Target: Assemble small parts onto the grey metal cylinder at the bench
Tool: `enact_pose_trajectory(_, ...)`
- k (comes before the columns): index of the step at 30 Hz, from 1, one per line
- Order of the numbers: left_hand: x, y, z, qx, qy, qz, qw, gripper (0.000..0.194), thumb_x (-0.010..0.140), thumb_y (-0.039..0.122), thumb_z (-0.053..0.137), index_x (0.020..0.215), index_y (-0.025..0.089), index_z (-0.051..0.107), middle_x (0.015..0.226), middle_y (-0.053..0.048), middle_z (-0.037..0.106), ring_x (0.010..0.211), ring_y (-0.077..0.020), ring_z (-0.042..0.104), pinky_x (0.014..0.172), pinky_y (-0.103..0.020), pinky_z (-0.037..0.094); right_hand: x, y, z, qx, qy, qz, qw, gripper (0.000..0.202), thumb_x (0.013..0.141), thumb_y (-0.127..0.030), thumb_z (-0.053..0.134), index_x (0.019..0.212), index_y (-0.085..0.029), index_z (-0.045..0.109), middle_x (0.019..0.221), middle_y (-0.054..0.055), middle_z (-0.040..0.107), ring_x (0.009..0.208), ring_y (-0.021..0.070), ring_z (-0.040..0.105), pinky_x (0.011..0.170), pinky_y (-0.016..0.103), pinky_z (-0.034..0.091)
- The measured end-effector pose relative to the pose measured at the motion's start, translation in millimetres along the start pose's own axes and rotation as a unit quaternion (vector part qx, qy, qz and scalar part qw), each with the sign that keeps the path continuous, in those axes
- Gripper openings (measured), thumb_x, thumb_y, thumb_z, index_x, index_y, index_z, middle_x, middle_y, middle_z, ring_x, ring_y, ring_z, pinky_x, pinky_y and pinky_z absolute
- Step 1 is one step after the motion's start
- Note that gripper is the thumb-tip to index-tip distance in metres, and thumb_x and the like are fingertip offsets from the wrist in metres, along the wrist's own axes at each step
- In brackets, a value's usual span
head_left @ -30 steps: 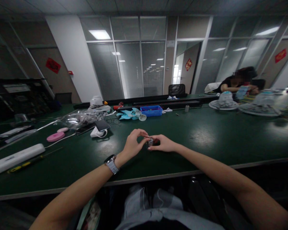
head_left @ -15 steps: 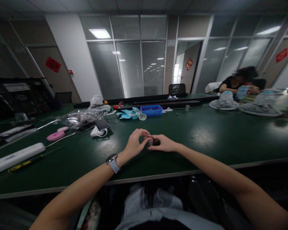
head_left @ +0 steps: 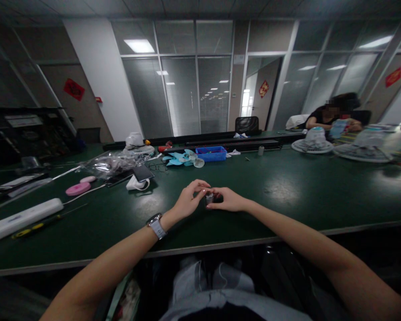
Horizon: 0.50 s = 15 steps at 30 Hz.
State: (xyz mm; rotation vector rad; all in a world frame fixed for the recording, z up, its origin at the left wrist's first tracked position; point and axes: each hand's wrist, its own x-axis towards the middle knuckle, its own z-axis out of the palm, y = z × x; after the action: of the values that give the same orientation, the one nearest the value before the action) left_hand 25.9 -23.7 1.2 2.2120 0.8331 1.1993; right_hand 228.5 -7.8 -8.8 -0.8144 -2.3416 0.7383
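Between my two hands, near the front of the green table, stands a small metal cylinder, grey with a lighter top. My right hand grips it from the right, thumb on the near side and fingers curling behind. From the left, my left hand bends over the cylinder's top, its thumb and fingertips drawn together there. What the left fingertips pinch is mostly hidden. Beside the cylinder, under the right palm, is a dark reddish patch I cannot make out.
Behind lie a blue tray, light blue fan blades and another small cylinder. To the left are a power strip, a screwdriver, a phone and plastic bags. A person sits at far right, near fan housings.
My left thumb has shifted slightly left and up at the cylinder's top, and the left fingers have moved a little. My right hand keeps its place around the cylinder.
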Motion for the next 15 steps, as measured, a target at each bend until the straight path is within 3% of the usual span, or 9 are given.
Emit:
enact_pose_trajectory(7, -0.4, 3.3, 4.6, 0.005, 0.029, 0.019, 0.999, 0.020, 0.084, 0.027, 0.062, 0.101, 0.018, 0.056, 0.096, -0.005, 0.068, 0.091, -0.0169, 0.067, 0.086, -0.030, 0.051, 0.0, 0.0, 0.5, -0.009, -0.002, -0.002, 1.000, 0.046, 0.078, -0.042, 0.067, 0.113, -0.015, 0.061, 0.099, 0.006, 0.069, 0.088, 0.0188, 0.063, 0.079, 0.030, 0.048)
enact_pose_trajectory(15, -0.5, 0.1, 6.2, 0.049, 0.110, 0.039, 0.992, 0.016, 0.082, 0.028, 0.064, 0.092, 0.018, 0.057, 0.089, -0.004, 0.067, 0.085, -0.0163, 0.066, 0.082, -0.031, 0.052, -0.7, -3.7, -0.6, -0.013, -0.013, -0.005, 1.000, 0.039, 0.078, -0.042, 0.067, 0.105, -0.016, 0.060, 0.093, 0.004, 0.068, 0.082, 0.0165, 0.062, 0.077, 0.029, 0.048)
